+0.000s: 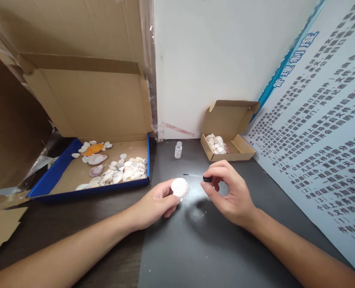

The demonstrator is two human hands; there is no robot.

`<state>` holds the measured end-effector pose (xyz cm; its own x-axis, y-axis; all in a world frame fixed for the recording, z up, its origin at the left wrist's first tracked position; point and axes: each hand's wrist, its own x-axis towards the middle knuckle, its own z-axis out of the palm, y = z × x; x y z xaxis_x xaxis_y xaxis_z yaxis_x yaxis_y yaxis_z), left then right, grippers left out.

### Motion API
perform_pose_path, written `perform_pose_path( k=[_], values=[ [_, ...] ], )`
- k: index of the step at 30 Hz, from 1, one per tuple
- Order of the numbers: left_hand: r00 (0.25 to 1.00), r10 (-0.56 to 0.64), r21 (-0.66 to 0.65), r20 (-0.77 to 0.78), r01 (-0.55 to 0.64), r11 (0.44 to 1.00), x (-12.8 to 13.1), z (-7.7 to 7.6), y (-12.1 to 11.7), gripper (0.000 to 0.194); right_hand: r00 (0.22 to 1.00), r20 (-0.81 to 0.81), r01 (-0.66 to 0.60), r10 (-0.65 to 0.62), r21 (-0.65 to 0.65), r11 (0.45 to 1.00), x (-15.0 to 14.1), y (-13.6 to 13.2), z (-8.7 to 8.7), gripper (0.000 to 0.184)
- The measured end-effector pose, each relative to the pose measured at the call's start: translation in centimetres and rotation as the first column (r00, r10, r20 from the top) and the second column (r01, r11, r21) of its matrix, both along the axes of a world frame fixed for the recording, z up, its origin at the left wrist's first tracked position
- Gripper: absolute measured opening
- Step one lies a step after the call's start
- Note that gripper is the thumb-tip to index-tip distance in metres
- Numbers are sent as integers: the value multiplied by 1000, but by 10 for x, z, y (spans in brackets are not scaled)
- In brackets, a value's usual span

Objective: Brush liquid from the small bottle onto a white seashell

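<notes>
My left hand (pixel 158 202) pinches a round white shell (pixel 180 187) just above the dark table (pixel 195 248). A little to its right, my right hand (pixel 230 192) grips the black cap of a thin brush (pixel 202 177), whose slim stem points left toward the shell. The brush tip stops short of the shell. A small clear glass bottle (pixel 178 150) stands uncapped behind both hands, near the wall.
A blue-sided cardboard tray (pixel 60 168) at the left holds several pale shells and one orange one. A small open cardboard box (pixel 240 146) with shells sits at the back right. A printed poster (pixel 321 132) leans along the right side.
</notes>
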<state>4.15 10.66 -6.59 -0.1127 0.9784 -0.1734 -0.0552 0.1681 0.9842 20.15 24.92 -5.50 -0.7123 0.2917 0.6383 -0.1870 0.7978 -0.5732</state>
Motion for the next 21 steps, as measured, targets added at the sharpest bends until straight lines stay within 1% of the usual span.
perform_pose_path(
  k=[3,5,10,13,16,18,21],
  values=[
    [1000,-3,11,7,3,1000,0,0,0,21,997,-9,-77,77,3,997,1,-1,1,22],
    [1000,-4,22,10,4,1000,0,-1,0,20,994,11,-105,105,18,994,1,-2,1,23],
    [1000,-9,19,16,8,1000,-1,-2,0,17,998,37,-47,46,19,999,0,0,0,21],
    [1000,-6,24,22,5,1000,-1,-2,0,17,993,20,-117,117,3,993,1,0,2,22],
    [1000,1,22,23,-2,1000,-1,-2,-1,18,982,5,-187,188,-49,981,2,0,3,24],
    [1000,-1,23,24,1,1000,-1,-2,-1,20,984,-7,-176,176,-67,982,1,0,3,24],
    [1000,-5,24,26,4,1000,-1,-2,-1,22,996,-1,-92,92,-34,995,0,0,0,22]
  ],
)
